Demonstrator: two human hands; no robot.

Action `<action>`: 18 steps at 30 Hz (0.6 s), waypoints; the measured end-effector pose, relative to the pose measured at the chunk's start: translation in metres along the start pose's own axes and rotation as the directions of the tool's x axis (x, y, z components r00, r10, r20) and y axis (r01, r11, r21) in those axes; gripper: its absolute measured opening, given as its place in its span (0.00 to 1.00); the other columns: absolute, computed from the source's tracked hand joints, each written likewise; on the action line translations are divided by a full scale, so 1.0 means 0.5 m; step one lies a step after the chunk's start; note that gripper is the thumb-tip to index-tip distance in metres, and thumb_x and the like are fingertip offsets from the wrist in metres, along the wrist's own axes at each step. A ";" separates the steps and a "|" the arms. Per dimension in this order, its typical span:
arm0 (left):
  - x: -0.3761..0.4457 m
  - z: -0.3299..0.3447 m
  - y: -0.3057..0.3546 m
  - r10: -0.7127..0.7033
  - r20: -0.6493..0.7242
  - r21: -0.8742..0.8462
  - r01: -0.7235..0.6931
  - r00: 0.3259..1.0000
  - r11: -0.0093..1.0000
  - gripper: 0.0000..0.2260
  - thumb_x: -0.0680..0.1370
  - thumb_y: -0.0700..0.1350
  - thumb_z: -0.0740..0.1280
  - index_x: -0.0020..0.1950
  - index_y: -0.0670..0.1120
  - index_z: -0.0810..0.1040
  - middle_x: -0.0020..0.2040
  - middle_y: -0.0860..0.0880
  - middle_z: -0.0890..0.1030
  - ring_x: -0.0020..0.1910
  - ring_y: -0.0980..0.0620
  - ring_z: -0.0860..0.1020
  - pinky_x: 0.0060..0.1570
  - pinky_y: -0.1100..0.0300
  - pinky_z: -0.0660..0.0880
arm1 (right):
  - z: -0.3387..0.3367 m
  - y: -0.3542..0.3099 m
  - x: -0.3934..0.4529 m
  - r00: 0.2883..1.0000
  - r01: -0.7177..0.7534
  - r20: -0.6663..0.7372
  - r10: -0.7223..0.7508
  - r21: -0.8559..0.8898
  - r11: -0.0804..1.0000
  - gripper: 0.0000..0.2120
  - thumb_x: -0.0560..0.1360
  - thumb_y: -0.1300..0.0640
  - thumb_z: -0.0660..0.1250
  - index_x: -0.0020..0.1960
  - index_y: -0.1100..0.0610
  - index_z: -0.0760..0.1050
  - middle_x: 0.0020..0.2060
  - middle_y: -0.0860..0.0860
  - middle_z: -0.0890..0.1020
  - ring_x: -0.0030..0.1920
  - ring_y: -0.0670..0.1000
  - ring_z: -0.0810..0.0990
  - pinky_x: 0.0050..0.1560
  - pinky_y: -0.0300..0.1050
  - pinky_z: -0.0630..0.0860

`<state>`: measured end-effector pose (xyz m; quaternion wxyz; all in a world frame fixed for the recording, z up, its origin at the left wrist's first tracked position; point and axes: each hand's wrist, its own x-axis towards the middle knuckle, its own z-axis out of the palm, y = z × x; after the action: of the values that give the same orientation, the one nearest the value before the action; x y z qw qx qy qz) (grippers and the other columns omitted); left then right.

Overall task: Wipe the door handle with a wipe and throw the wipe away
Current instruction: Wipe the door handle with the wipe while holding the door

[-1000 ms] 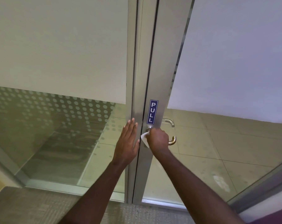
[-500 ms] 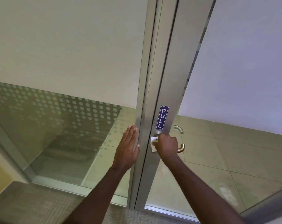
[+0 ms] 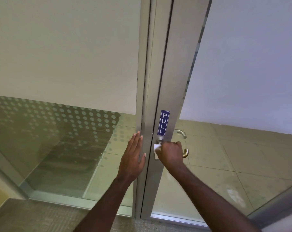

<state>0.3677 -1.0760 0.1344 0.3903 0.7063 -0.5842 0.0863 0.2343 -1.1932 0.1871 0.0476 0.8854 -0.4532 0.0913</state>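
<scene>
Door handle (image 3: 185,154), right hand (image 3: 171,153) fingers clenched around wipe (image 3: 157,149), left hand (image 3: 133,156) flat, fingers released

The door frame (image 3: 165,91) is showing as brushed, matt silver metal, smooth under the flat fingers (image 3: 136,139) of the left hand (image 3: 131,158). The door handle (image 3: 183,144), just beyond the right hand's (image 3: 171,153) curled fingers (image 3: 174,144), is gleaming as polished metal. The wipe (image 3: 157,148) bunched in them is looking like soft white paper. The glass panels (image 3: 66,148) are shining glossy, with frosted matt film (image 3: 63,52) above.
</scene>
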 end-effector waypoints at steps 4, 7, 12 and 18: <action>0.007 0.022 0.019 0.038 0.027 -0.007 -0.038 0.999 0.999 0.31 0.81 0.47 0.61 0.82 0.42 0.56 0.84 0.46 0.54 0.83 0.49 0.50 0.80 0.49 0.58 | -0.005 -0.025 0.034 0.992 -0.129 0.011 0.128 0.102 0.986 0.09 0.74 0.50 0.63 0.37 0.51 0.71 0.36 0.52 0.84 0.38 0.55 0.81 0.51 0.50 0.66; 0.004 0.038 0.024 0.062 0.032 -0.020 -0.061 0.998 0.998 0.32 0.81 0.46 0.62 0.82 0.44 0.54 0.84 0.48 0.53 0.83 0.49 0.50 0.79 0.49 0.60 | -0.003 -0.015 0.013 0.996 -0.083 0.019 0.082 0.050 0.995 0.05 0.71 0.53 0.65 0.37 0.51 0.72 0.35 0.53 0.84 0.38 0.55 0.81 0.49 0.50 0.66; -0.008 0.048 0.022 0.067 0.043 -0.032 -0.066 0.997 0.997 0.34 0.81 0.45 0.63 0.83 0.48 0.50 0.84 0.50 0.51 0.83 0.49 0.50 0.77 0.46 0.64 | 0.014 0.061 -0.034 0.999 0.052 0.023 -0.049 -0.141 0.989 0.06 0.70 0.57 0.65 0.42 0.53 0.80 0.38 0.51 0.83 0.43 0.55 0.78 0.48 0.50 0.66; -0.001 0.046 0.036 0.023 0.056 -0.025 -0.022 0.998 0.999 0.31 0.81 0.44 0.63 0.82 0.43 0.56 0.84 0.47 0.54 0.83 0.49 0.51 0.77 0.44 0.64 | 0.000 -0.004 -0.001 1.000 0.011 -0.007 -0.011 0.020 1.000 0.06 0.72 0.52 0.65 0.44 0.53 0.80 0.39 0.53 0.84 0.43 0.55 0.80 0.51 0.50 0.67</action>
<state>0.3439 -1.0908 0.1263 0.3814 0.6970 -0.6039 0.0638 0.2358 -1.1918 0.1869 0.0408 0.8880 -0.4472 0.0986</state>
